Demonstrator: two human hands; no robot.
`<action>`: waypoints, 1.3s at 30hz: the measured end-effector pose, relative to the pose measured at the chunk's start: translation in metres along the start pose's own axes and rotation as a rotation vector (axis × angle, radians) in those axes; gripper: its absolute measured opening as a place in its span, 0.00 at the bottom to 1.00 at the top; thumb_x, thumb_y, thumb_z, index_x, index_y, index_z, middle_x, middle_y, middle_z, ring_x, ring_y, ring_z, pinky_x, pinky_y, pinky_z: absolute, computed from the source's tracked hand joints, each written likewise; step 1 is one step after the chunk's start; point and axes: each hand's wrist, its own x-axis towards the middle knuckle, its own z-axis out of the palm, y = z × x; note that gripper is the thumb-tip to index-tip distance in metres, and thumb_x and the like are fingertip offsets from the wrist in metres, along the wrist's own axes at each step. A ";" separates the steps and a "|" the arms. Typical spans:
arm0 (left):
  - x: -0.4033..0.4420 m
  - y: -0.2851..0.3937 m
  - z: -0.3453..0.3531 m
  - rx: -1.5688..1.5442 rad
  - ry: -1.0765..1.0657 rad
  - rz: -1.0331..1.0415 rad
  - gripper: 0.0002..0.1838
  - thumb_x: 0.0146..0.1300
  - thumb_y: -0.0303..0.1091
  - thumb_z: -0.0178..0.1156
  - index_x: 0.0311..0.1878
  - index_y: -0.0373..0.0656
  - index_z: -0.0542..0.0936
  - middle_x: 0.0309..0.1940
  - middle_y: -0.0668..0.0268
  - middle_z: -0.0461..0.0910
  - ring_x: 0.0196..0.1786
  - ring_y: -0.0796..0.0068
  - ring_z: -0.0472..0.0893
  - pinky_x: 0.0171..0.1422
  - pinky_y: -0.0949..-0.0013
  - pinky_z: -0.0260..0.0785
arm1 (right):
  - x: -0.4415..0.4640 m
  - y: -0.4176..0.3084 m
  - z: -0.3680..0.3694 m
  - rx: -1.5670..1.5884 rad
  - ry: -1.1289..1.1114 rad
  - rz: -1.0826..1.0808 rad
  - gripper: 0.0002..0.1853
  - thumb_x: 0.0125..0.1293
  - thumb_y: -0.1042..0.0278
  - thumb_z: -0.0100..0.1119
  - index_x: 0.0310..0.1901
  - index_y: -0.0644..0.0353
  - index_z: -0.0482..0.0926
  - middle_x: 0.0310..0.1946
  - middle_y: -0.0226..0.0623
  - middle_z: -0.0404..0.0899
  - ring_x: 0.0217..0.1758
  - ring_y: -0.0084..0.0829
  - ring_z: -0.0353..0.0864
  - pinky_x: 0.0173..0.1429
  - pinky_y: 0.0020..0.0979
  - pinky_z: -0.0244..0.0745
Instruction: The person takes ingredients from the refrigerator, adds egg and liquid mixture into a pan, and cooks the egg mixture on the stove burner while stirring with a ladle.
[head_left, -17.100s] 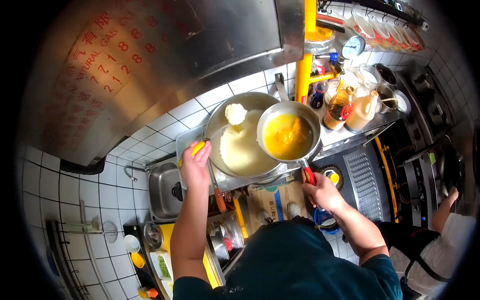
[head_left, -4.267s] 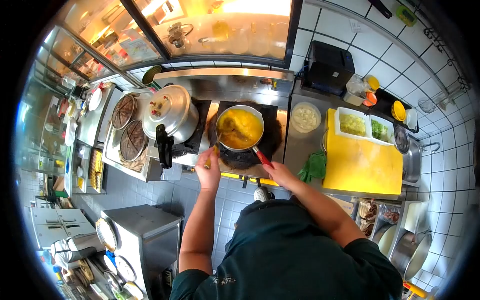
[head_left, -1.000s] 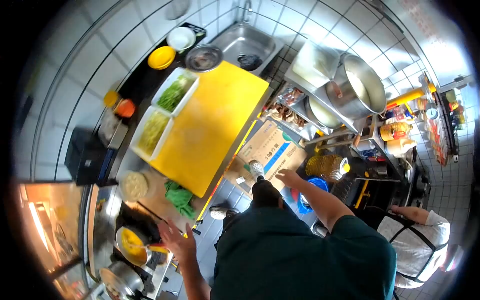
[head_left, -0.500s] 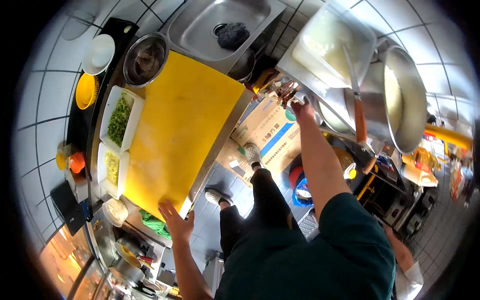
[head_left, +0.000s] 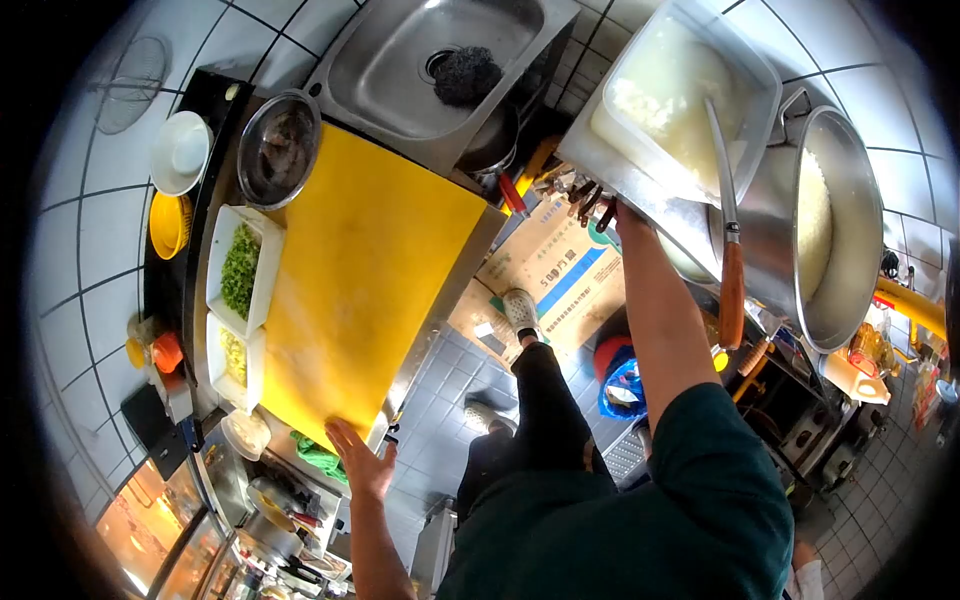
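My left hand [head_left: 362,460] rests with fingers stretched out at the near corner of the yellow cutting board [head_left: 370,240]. My right hand [head_left: 630,217] reaches to the edge of the metal stand [head_left: 620,160], close beside several dark wooden handles [head_left: 590,200]. Its fingers are hidden beyond that edge, so whether they grip anything does not show. On the stand is a clear tub [head_left: 690,90] of cloudy liquid with pale pieces in it. Along the board's left side are a white container of chopped greens [head_left: 239,270] and another of pale yellow pieces [head_left: 232,358].
A steel sink [head_left: 370,75] with a dark scrubber [head_left: 467,76] adjoins the board. At right stands a large steel pot [head_left: 860,230], with a wooden-handled tool [head_left: 733,280] before it. A flattened cardboard box [head_left: 560,270] and a blue bag [head_left: 625,385] lie on the floor.
My right hand has gone in at the stand's edge, and its fingers are now out of sight. My rear foot has moved forward. My left hand stays at the board's corner.
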 end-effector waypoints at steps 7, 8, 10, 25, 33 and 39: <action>0.000 -0.013 0.010 -0.018 0.075 0.033 0.64 0.54 0.47 0.74 0.80 0.27 0.41 0.80 0.29 0.33 0.84 0.35 0.34 0.87 0.48 0.37 | 0.013 0.081 -0.031 -1.271 -0.055 -0.518 0.21 0.73 0.53 0.57 0.58 0.59 0.79 0.55 0.43 0.83 0.63 0.35 0.77 0.64 0.38 0.75; 0.000 -0.014 0.009 -0.010 0.065 0.023 0.64 0.54 0.48 0.74 0.80 0.27 0.42 0.80 0.29 0.33 0.84 0.34 0.35 0.87 0.48 0.37 | -0.015 0.056 -0.040 -1.412 -0.135 -0.508 0.20 0.73 0.53 0.58 0.58 0.57 0.79 0.55 0.44 0.83 0.64 0.36 0.79 0.64 0.40 0.76; -0.001 -0.013 0.002 -0.007 0.047 0.021 0.63 0.54 0.49 0.74 0.80 0.28 0.43 0.79 0.28 0.34 0.83 0.33 0.35 0.87 0.47 0.38 | -0.055 0.039 -0.056 -1.641 -0.216 -0.520 0.17 0.71 0.55 0.60 0.56 0.54 0.81 0.50 0.42 0.86 0.58 0.36 0.83 0.57 0.40 0.79; -0.008 -0.059 0.008 -0.126 0.217 0.266 0.54 0.56 0.56 0.69 0.77 0.31 0.58 0.76 0.23 0.44 0.79 0.19 0.47 0.81 0.38 0.50 | -0.385 -0.048 -0.056 -1.427 -0.853 -1.273 0.16 0.64 0.52 0.62 0.28 0.56 0.81 0.29 0.38 0.83 0.36 0.46 0.84 0.41 0.48 0.78; 0.015 -0.099 0.045 -1.211 0.121 0.359 0.32 0.75 0.50 0.57 0.69 0.32 0.72 0.69 0.47 0.72 0.66 0.48 0.76 0.74 0.56 0.67 | -0.589 -0.124 0.109 -0.492 -0.836 -0.397 0.16 0.62 0.66 0.59 0.30 0.76 0.81 0.22 0.52 0.80 0.25 0.42 0.82 0.33 0.45 0.74; -0.025 -0.105 -0.032 -2.007 -0.145 0.086 0.32 0.73 0.31 0.59 0.76 0.34 0.61 0.52 0.55 0.81 0.49 0.62 0.84 0.55 0.61 0.80 | -0.610 -0.071 0.184 -0.362 -0.809 -0.130 0.23 0.70 0.52 0.62 0.34 0.72 0.83 0.23 0.44 0.80 0.24 0.33 0.80 0.29 0.38 0.74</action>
